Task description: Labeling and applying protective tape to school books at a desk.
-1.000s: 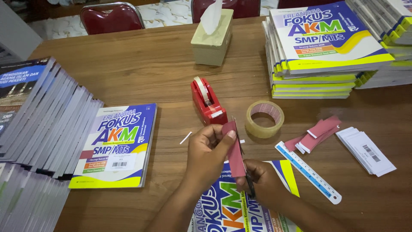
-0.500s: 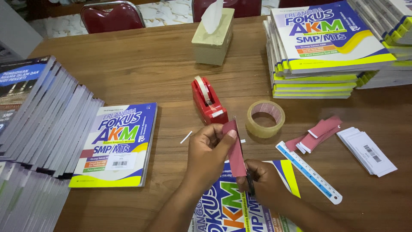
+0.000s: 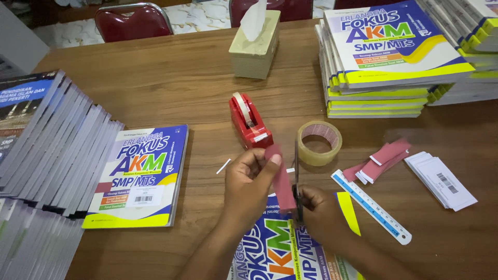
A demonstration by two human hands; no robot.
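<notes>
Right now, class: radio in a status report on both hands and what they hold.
Left hand pinching red paper strip. Right hand working scissors along it. Tape roll, ruler close by, not touching.

both hands raised together at lower centre, forearms entering from the bottom edge.

left hand (image 3: 248, 179): forearm angles up from the lower left, wrist straight, back of hand toward the camera, fingers curled and thumb pressed to fingertip in a closed pinch grip at the top. right hand (image 3: 320, 213): sits lower and just right of the left, knuckles up, fingers folded into a closed grip. the two hands are near each other, almost touching.
</notes>
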